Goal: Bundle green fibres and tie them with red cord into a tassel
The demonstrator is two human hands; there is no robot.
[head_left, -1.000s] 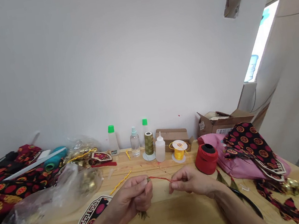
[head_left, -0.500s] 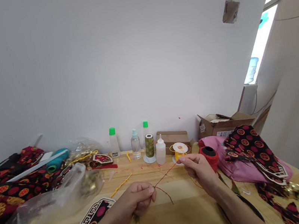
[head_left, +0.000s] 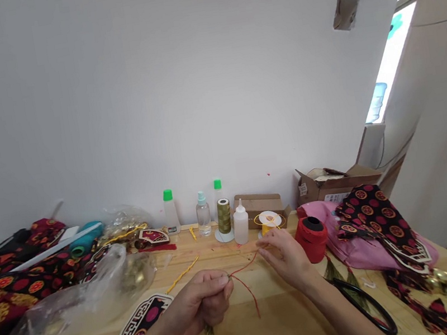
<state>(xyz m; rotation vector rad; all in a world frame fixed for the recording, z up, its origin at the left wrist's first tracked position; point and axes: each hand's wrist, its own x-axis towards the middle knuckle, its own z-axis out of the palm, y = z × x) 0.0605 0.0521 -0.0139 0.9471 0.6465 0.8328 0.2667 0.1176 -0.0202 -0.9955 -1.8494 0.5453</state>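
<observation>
My left hand [head_left: 212, 296] is closed, thumb pressed on the bent index finger, pinching a thin red cord [head_left: 252, 293]. Olive-green threads [head_left: 209, 331], like a tassel's end, poke out beneath that fist. One strand of the cord droops loose toward the table. The other runs slack to my right hand [head_left: 283, 254], whose thumb and fingertips close around its far end. Under my left forearm lies a flat, dark patterned fabric piece [head_left: 140, 325] with a white border and a yellow twisted cord [head_left: 183, 274]. Close by my right hand stands a red thread cone [head_left: 312, 239].
Along the wall stand a white squeeze bottle [head_left: 240, 224], an olive thread spool [head_left: 223, 217], a clear spray bottle [head_left: 203, 216] and a yellow cord spool [head_left: 269, 221]. Black-handled scissors [head_left: 372, 302] lie at right. Patterned cloth [head_left: 369, 218] and a plastic bag [head_left: 79, 303] flank the workspace.
My right hand has moved left and slightly down, toward my left hand. The red strand between them went from taut to slack. More of the scissors' handle shows.
</observation>
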